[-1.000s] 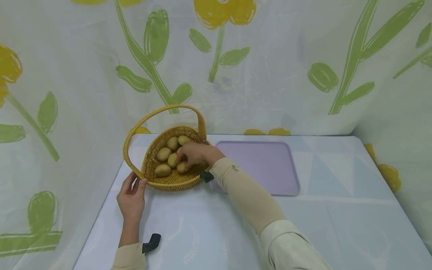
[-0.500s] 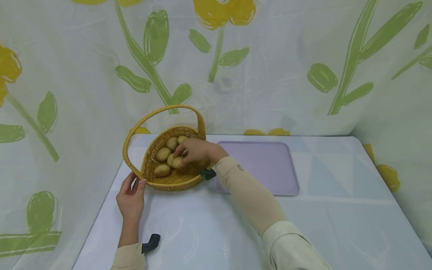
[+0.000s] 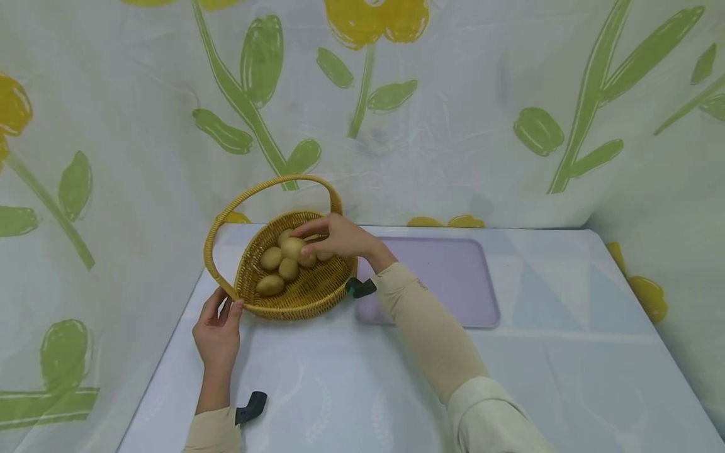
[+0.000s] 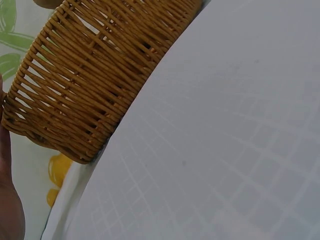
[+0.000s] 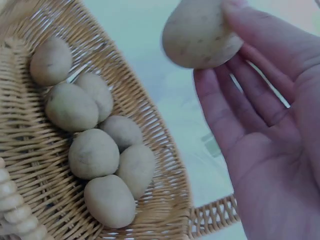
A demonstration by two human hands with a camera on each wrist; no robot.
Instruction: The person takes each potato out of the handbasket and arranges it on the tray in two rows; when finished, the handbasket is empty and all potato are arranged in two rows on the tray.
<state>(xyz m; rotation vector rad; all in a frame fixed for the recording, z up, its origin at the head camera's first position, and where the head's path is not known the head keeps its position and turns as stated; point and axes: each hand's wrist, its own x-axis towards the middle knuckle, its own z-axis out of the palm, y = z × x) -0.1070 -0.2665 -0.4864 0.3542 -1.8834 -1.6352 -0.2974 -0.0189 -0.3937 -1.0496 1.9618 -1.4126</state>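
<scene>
A potato is pinched between the thumb and fingers of my right hand, lifted above the wicker basket. The right wrist view shows this held potato from close by, its skin specked with dark spots. Several other potatoes lie inside the basket. My left hand grips the basket's near left rim at the foot of its arched handle, thumb in front and fingers behind. In the left wrist view only part of that hand shows, beside the woven wall.
A light purple tray lies flat on the table just right of the basket, partly behind my right forearm. A flower-printed curtain hangs along the table's back edge. The pale tablecloth spreads in front.
My right hand has taken a potato from the basket's right part and raised it upward and back. My left hand stays on the rim, and the basket has hardly moved.
</scene>
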